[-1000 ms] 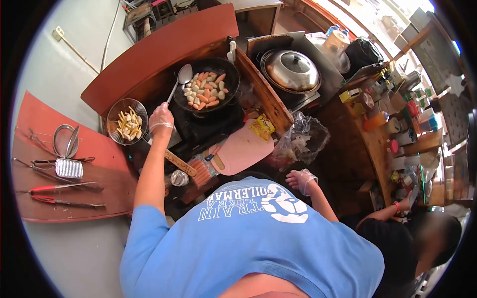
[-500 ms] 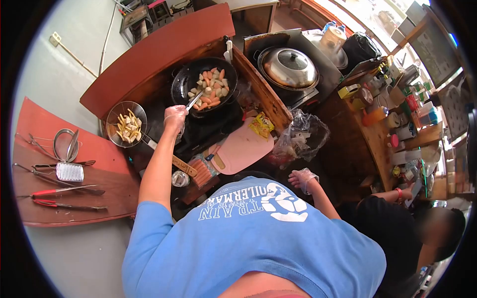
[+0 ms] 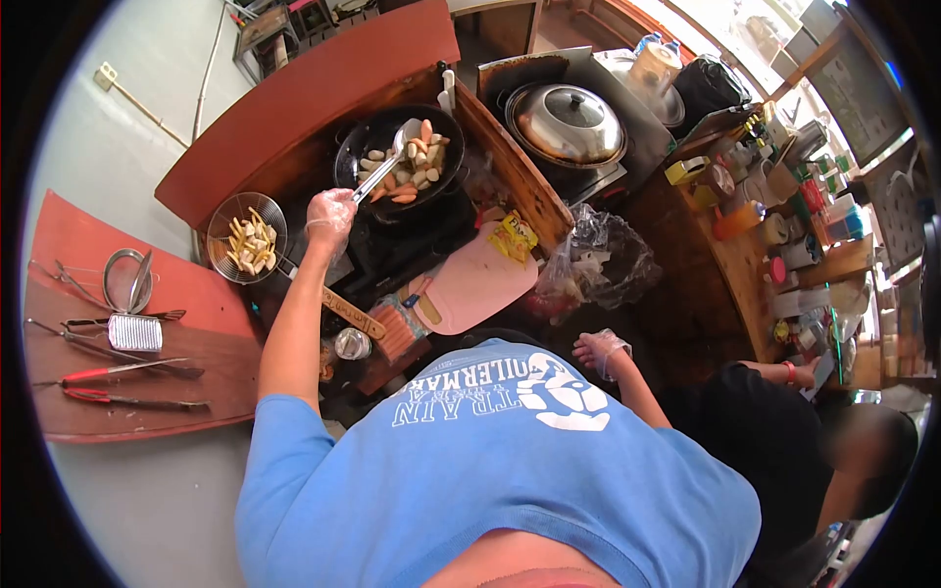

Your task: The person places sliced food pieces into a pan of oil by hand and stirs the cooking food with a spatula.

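Observation:
My left hand, in a clear plastic glove, is closed around the handle of a metal ladle. The ladle's rounded head is over the black wok, above pieces of food, some orange and some pale, sausage-like in shape. My right hand, also gloved, hangs by my right side with loosely bent fingers and nothing in it. Left of the wok, a wire strainer holds pale yellow-brown cut pieces; its wooden handle points toward me.
A pink cutting board bears a yellow packet. Beside it are packed sausages and a jar. A lidded pan stands right of the wooden partition. Tongs and a grater hang left. A person is at my right.
The ladle's head has risen from among the food and moved toward the wok's far side. My left hand has shifted slightly left and up. My right hand stays nearly in place.

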The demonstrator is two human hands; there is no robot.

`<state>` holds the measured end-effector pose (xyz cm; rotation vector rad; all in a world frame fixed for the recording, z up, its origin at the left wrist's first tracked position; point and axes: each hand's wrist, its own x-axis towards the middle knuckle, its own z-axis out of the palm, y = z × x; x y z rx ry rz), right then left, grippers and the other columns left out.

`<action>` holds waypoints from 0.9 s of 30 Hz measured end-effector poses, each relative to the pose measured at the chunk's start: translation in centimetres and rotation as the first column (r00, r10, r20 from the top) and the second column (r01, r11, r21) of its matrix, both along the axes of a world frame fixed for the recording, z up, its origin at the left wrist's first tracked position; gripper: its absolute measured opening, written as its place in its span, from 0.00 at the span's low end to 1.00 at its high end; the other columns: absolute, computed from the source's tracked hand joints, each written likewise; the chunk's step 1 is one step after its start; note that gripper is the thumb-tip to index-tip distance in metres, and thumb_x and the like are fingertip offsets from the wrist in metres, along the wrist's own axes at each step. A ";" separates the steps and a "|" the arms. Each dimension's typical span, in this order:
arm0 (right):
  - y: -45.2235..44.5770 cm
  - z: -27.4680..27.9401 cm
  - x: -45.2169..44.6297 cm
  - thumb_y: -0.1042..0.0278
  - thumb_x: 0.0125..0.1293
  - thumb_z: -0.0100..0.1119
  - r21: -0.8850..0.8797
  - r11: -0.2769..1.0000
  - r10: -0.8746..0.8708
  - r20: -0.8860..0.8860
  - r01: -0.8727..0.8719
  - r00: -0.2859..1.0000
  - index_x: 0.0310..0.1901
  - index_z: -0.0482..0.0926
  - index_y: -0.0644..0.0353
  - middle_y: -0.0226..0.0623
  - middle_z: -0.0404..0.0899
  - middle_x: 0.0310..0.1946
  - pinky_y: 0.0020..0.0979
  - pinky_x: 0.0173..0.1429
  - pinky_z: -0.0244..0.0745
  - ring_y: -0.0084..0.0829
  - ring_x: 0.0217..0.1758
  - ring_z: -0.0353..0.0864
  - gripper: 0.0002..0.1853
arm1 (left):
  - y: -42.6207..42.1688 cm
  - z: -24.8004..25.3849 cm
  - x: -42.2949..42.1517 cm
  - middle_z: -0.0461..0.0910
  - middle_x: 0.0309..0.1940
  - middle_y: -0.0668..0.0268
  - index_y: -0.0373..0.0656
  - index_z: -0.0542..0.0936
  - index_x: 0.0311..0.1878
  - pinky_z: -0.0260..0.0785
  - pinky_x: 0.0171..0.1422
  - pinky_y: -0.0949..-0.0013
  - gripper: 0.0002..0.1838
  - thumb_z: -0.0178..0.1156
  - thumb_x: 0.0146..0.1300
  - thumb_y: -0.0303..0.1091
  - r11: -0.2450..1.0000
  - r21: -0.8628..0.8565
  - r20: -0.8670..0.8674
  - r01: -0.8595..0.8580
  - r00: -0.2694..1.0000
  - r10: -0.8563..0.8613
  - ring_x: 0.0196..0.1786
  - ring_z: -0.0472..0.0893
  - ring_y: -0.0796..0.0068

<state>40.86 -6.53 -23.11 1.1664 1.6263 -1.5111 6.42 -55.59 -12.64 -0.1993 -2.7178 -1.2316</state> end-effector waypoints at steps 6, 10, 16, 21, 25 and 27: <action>0.0 -0.1 -0.4 0.57 0.66 0.56 -0.017 1.000 0.000 0.003 0.000 1.000 0.39 0.81 0.62 0.34 0.82 0.29 0.29 0.30 0.73 0.24 0.24 0.75 0.15 | 3.3 4.5 1.6 0.85 0.42 0.54 0.41 0.85 0.45 0.76 0.55 0.60 0.12 0.59 0.60 0.32 0.902 -0.422 -0.183 -0.090 0.983 0.012 0.47 0.84 0.56; 0.0 -0.7 -0.3 0.56 0.66 0.56 -0.008 1.000 0.029 -0.008 -0.029 1.000 0.39 0.81 0.63 0.35 0.82 0.29 0.29 0.31 0.74 0.25 0.26 0.76 0.16 | 3.8 2.9 0.4 0.85 0.43 0.55 0.41 0.84 0.46 0.76 0.55 0.59 0.12 0.57 0.61 0.31 0.883 -0.453 -0.238 -0.126 0.971 0.016 0.47 0.84 0.55; 0.2 -1.4 -0.1 0.54 0.67 0.55 0.070 0.987 0.144 -0.029 -0.142 0.989 0.42 0.81 0.64 0.37 0.84 0.33 0.30 0.34 0.76 0.27 0.29 0.78 0.18 | 4.8 2.4 -0.2 0.85 0.41 0.53 0.46 0.85 0.44 0.78 0.49 0.53 0.13 0.51 0.64 0.33 0.813 -0.555 -0.243 -0.174 0.969 0.042 0.43 0.85 0.50; 0.3 -1.7 0.3 0.53 0.67 0.55 0.087 0.987 0.134 -0.003 -0.133 0.991 0.42 0.82 0.64 0.37 0.84 0.32 0.30 0.35 0.76 0.27 0.30 0.79 0.19 | 2.6 3.3 -0.4 0.85 0.39 0.52 0.42 0.84 0.43 0.78 0.48 0.52 0.13 0.50 0.64 0.32 0.748 -0.604 -0.271 -0.275 0.954 0.132 0.43 0.85 0.50; 0.4 -2.0 0.4 0.54 0.69 0.54 0.084 0.985 0.151 0.000 -0.150 0.989 0.43 0.82 0.63 0.36 0.85 0.33 0.30 0.36 0.77 0.27 0.29 0.79 0.18 | 1.6 0.6 -1.0 0.85 0.40 0.52 0.43 0.84 0.45 0.78 0.51 0.54 0.13 0.52 0.62 0.31 0.798 -0.554 -0.226 -0.238 0.965 0.131 0.44 0.84 0.50; 0.3 -1.7 0.1 0.54 0.67 0.56 0.089 0.986 0.143 0.006 -0.143 0.990 0.41 0.82 0.64 0.35 0.84 0.31 0.29 0.34 0.76 0.26 0.29 0.79 0.18 | 1.9 -0.6 -1.1 0.85 0.39 0.52 0.44 0.86 0.43 0.77 0.52 0.56 0.13 0.56 0.59 0.33 0.908 -0.357 -0.170 -0.217 0.971 0.165 0.44 0.85 0.52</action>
